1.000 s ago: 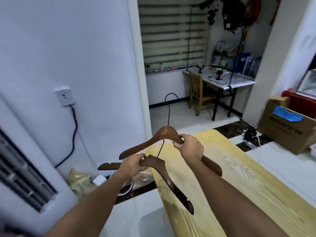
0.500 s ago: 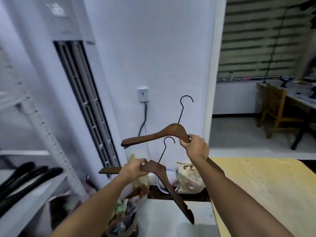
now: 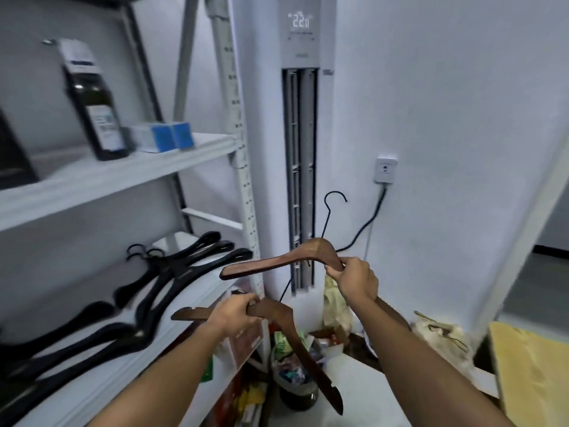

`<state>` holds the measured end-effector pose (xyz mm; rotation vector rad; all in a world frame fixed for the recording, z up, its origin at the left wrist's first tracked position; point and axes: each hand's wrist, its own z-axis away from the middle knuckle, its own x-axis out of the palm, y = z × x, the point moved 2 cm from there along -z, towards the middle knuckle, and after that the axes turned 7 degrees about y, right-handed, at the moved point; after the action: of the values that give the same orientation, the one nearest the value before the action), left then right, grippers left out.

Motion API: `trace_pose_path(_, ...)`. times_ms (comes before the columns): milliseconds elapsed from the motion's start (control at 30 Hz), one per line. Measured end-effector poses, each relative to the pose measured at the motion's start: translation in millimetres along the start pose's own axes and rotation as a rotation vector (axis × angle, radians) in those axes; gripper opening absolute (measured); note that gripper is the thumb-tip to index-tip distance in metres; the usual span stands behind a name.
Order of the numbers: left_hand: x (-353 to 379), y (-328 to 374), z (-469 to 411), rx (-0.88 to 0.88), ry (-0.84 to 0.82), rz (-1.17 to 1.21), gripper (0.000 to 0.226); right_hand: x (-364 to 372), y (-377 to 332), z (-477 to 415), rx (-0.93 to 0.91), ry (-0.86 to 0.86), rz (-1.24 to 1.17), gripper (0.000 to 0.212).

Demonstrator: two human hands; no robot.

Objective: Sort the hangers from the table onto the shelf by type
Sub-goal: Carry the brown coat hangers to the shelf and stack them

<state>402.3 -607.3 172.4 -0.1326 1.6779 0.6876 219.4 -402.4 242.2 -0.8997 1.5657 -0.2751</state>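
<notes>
The person stands before the shelf [image 3: 160,349] with one brown wooden hanger in each hand, both in the air. The right hand [image 3: 354,280] has its fingers curled around one arm of the upper hanger [image 3: 277,263] - its black hook points up, in front of the standing air conditioner [image 3: 300,149]. The left hand [image 3: 234,312] grips the lower hanger [image 3: 295,334] in the same way, nearer and more to the left. On the lower board of the shelf, at the left, the black hangers [image 3: 172,272] lie side by side. The yellow worktop [image 3: 529,374] shows at the right edge.
</notes>
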Motion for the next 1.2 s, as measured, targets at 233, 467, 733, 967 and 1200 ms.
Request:
trace_pose_path(233, -25, -77, 78, -0.168, 0.022, 0.017, 0.039, 43, -63, 58, -0.089, -0.104, -0.001, 0.021)
trace_pose_path(467, -40, -122, 153, -0.266, 0.043, 0.074, 0.039, 70, -107, 111, -0.163, -0.167, 0.047, 0.032)
trace_pose_path(733, -65, -154, 242, -0.439, 0.160, 0.026, 0.040, 91, -159, 155, -0.275, -0.300, 0.003, 0.033)
trace_pose_path(967, -81, -167, 314, -0.628, 0.195, -0.016, 0.039, 107, -192, 191, -0.323, -0.385, -0.077, 0.036)
trace_pose_path(1200, -87, -171, 391, -0.767, 0.241, 0.014, 0.038, 125, -217, 239, -0.430, -0.495, -0.153, 0.034)
